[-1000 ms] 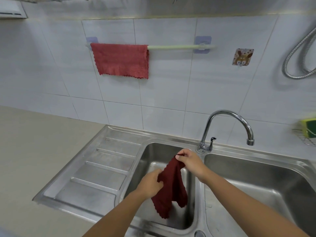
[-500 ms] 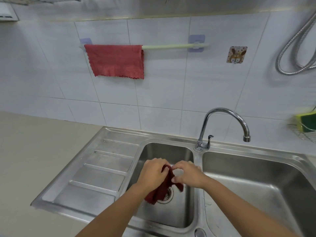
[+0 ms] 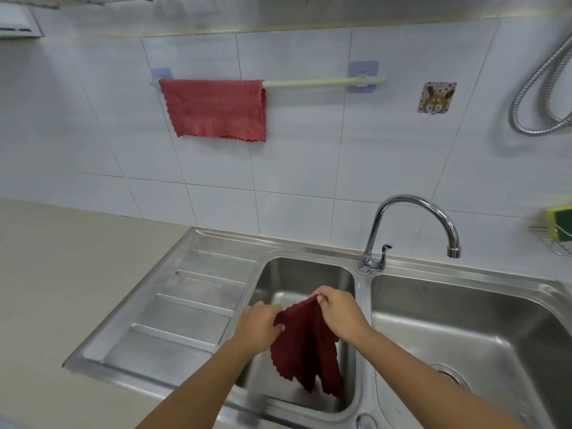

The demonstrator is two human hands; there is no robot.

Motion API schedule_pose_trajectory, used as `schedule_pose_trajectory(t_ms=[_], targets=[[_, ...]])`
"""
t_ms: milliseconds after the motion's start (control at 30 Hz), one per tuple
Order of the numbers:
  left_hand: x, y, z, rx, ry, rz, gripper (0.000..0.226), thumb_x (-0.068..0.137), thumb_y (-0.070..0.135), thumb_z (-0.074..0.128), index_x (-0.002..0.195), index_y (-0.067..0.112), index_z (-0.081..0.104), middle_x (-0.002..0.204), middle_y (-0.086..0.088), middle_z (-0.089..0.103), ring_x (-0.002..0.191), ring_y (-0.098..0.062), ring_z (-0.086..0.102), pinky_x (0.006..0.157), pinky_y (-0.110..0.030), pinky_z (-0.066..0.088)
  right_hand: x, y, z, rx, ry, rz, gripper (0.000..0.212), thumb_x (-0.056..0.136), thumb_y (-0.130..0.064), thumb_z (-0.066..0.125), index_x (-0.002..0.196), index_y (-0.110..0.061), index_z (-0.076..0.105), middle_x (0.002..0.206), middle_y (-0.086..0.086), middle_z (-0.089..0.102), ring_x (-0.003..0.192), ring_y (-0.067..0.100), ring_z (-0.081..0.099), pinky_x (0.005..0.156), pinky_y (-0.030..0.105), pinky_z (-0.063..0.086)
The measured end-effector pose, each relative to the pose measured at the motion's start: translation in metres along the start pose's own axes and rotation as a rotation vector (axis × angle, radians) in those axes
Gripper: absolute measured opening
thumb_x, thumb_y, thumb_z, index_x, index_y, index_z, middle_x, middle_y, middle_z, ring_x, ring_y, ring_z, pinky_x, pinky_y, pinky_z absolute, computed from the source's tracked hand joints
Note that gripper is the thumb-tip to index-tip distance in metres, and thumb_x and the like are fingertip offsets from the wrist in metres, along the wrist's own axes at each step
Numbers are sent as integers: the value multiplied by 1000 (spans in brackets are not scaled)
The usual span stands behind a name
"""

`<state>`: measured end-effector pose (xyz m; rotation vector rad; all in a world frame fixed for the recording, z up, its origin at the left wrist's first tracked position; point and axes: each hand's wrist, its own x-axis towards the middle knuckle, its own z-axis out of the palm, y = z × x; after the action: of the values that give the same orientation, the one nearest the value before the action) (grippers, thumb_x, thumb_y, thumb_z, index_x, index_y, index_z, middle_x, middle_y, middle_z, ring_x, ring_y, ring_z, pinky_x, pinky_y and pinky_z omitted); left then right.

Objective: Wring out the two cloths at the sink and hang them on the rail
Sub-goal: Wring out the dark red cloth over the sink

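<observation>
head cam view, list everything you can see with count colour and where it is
dark red cloth: 1, dark red, held over the left basin
red cloth: 1, lighter red, draped over the rail's left end
rail: 1, pale green, on the tiled wall, right part bare
sink: 1, steel, two basins with a drainboard on the left
tap: 1, chrome, behind the divider, spout over the right basin
wall hook: 1, cartoon print, right of the rail
hose: 1, metal, upper right
sponge: 1, yellow and green, in a wire rack at the right edge
countertop: 1, beige, left
left hand: gripping the cloth's left edge
right hand: pinching its top corner
</observation>
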<state>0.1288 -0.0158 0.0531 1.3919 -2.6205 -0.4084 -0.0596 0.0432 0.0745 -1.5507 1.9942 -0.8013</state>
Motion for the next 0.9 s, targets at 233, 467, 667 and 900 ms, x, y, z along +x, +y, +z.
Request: schedule_pose_trajectory(t_ms=[233, 467, 667, 900], targets=[[8, -6, -1, 57, 221, -33, 14, 90, 36, 57, 96, 27, 66, 93, 7, 66, 93, -15, 56, 85, -31, 38, -3, 3, -10, -76, -15, -134, 25, 97, -18, 42, 102, -24, 66, 100, -6, 65, 96, 10, 58, 87, 25, 44], [22, -25, -20, 199, 206, 4, 21, 91, 40, 57, 107, 34, 68, 102, 8, 67, 103, -17, 54, 85, -31, 35, 6, 0, -34, -560, -268, -305, 37, 89, -49, 57, 118, -26, 63, 111, -4, 65, 105, 18, 60, 81, 32, 45], [27, -32, -22, 346, 47, 167, 23, 90, 36, 59, 105, 20, 66, 107, 0, 63, 106, -21, 51, 89, -34, 34, 32, 8, -50, -636, -215, -308, 27, 92, -46, 54, 111, -35, 70, 100, -4, 62, 103, 18, 59, 80, 34, 48], [27, -43, -29, 153, 120, 158, 24, 90, 39, 59, 107, 27, 71, 93, 4, 71, 95, -17, 58, 85, -30, 42, 38, 11, -61, -380, -235, -229, 21, 86, -39, 66, 104, -34, 74, 67, -23, 54, 74, -2, 54, 65, 13, 37]])
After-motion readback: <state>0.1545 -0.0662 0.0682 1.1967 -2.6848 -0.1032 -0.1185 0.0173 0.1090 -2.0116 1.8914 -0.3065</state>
